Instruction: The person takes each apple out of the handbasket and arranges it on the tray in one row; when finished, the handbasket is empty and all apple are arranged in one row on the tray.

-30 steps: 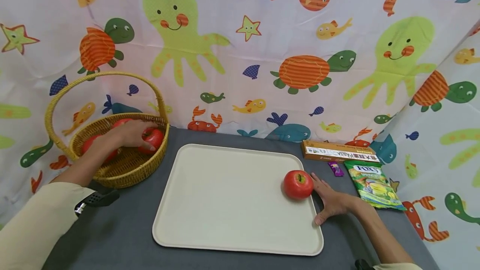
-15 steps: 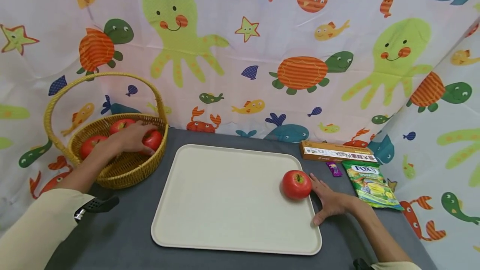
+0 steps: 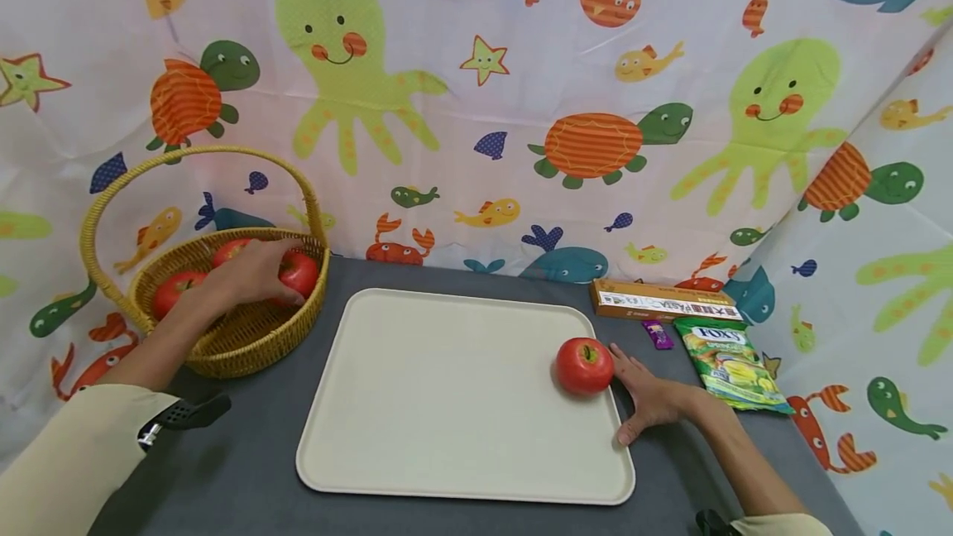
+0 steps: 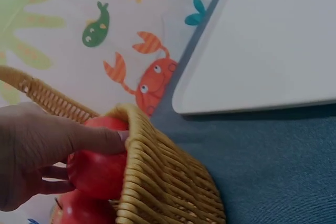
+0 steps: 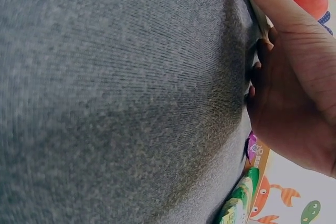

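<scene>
At the left stands a yellow wicker basket with a tall handle and several red apples in it. My left hand reaches inside and grips the rightmost apple; in the left wrist view its thumb lies over this apple, close to the rim. Two other apples show behind and left of the hand. A cream tray lies in the middle with one red apple near its right edge. Beside that apple, my right hand rests with spread thumb and fingers against the tray's right rim.
Right of the tray lie a brown long box, a small purple packet and a green FOX'S candy bag. A curtain printed with sea animals hangs behind the grey tabletop.
The camera view has shifted slightly. My left hand stays at the apple in the basket, and my right hand stays at the tray's edge.
</scene>
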### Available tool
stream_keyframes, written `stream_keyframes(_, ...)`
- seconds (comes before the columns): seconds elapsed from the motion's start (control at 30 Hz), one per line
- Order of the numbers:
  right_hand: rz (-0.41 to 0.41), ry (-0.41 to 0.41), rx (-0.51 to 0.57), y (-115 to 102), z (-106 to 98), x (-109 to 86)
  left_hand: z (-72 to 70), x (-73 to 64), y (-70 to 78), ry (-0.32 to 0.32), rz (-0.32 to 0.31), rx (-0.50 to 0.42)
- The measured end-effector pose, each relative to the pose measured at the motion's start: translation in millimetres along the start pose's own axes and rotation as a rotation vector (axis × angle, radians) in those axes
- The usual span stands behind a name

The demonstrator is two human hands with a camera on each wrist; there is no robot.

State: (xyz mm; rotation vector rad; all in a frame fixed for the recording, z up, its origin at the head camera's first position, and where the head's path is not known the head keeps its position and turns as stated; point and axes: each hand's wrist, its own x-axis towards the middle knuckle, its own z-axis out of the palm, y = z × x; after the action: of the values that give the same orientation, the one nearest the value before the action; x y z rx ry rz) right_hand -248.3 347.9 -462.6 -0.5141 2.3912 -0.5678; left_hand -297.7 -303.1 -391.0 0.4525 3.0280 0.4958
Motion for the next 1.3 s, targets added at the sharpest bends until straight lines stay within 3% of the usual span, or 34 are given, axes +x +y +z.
stream_keyframes(0.17, 0.007, -0.004, 0.005, -1.2, 0.0, -1.0, -9.4, -2.7, 4.9, 0.071, 0.028, 0.020)
stream_keyframes(0.33, 0.008, -0.006, 0.003, -4.4, -1.1, -1.1, -21.2, -9.7, 10.4, 0.134, 0.016, 0.066)
stream_keyframes(0.57, 0.016, -0.007, 0.003, -4.7, -1.3, -0.7, -33.7, -12.6, 24.7, 0.169, 0.004, 0.040)
stream_keyframes(0.8, -0.007, -0.017, -0.021, -8.9, -3.2, -1.0, -42.7, -18.5, 51.4, 0.180, 0.027, -0.007)
stream_keyframes(0.93, 0.024, -0.021, -0.063, -12.4, -4.1, -0.7, -43.8, -20.8, 69.4, 0.204, 0.031, -0.071)
stream_keyframes(1.3, 0.063, -0.030, -0.099, -17.8, -5.5, -0.9, -25.3, -16.3, 104.5, 0.285, 0.219, -0.089)
